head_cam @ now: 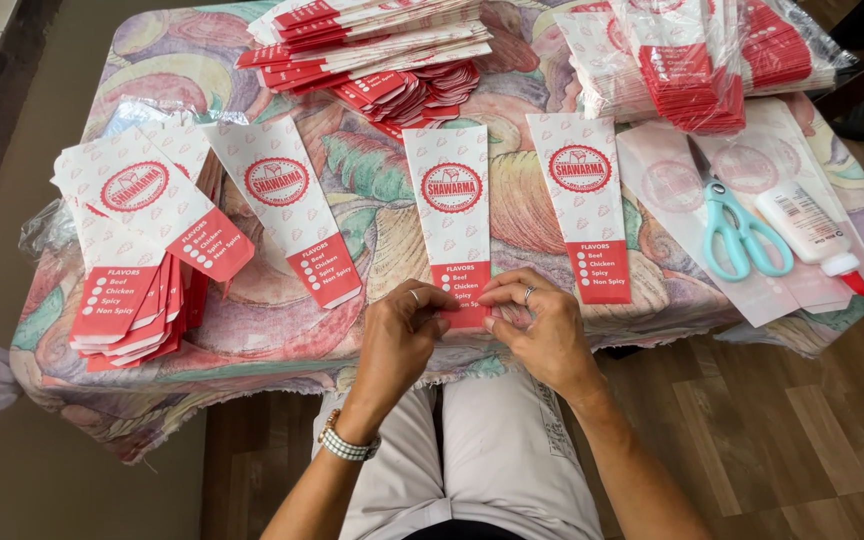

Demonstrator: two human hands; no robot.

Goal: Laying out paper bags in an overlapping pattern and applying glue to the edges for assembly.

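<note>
- Nearest the body, at the table's front edge, the left hand (399, 335) and the right hand (542, 330) both pinch the red lower end of a tapered white-and-red paper sleeve (449, 215), fingertips closed on it from either side; the sleeve lies flat, its narrow end reaching the edge.
- Below the edge, pale trousers and brown wood flooring show; open floor lies to the right of the knees.
- Just right of the held piece, a second flat sleeve (588, 205) lies apart from it, with bare floral tablecloth (382, 235) between them.
- To the left, a third sleeve (292, 205) lies tilted, well clear of the hands.
- At the left edge, a fanned stack of sleeves (137, 270) overhangs the table border slightly.
- On the right, teal-handled scissors (742, 235) and a white glue bottle with a red tip (809, 228) rest on translucent sheets, near the right edge.
- Farther back, a loose heap of sleeves (372, 50) and a plastic-wrapped bundle (697, 55) crowd the rear, leaving little bare cloth.
</note>
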